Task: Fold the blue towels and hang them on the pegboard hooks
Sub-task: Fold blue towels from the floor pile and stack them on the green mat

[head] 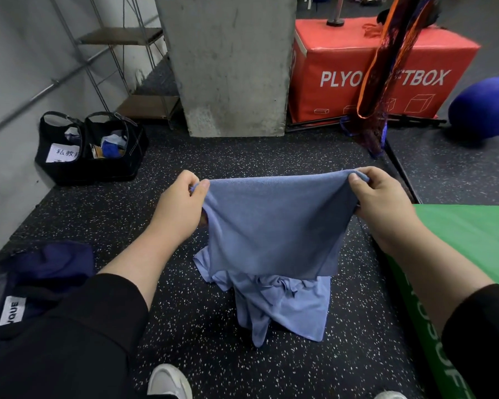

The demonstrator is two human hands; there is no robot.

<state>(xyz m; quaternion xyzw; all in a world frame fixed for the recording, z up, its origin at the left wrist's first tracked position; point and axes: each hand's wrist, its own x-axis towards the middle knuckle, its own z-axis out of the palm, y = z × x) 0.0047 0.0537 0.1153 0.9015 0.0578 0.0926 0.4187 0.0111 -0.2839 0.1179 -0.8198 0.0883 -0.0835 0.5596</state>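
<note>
The left hand [182,208] and the right hand [383,203] hold a blue towel [274,226] up by its top edge, one hand at each upper corner. Each hand pinches its corner between thumb and curled fingers, so the cloth stretches fairly taut between them and hangs down as a doubled sheet. Below it, a second blue towel [285,306] lies crumpled in a loose heap on the black speckled floor [185,326], and the lower edge of the held towel overlaps the heap from this view; whether they touch cannot be told. Both forearms come out of black sleeves. To the right, a green mat [478,240] lies beside the towels. Farther back stands a grey concrete pillar [228,64], with a red plyo box [343,70] to its right and a blue ball [484,106] near the frame edge. At the left wall sits a black bag [69,165] holding paper and small items.
</note>
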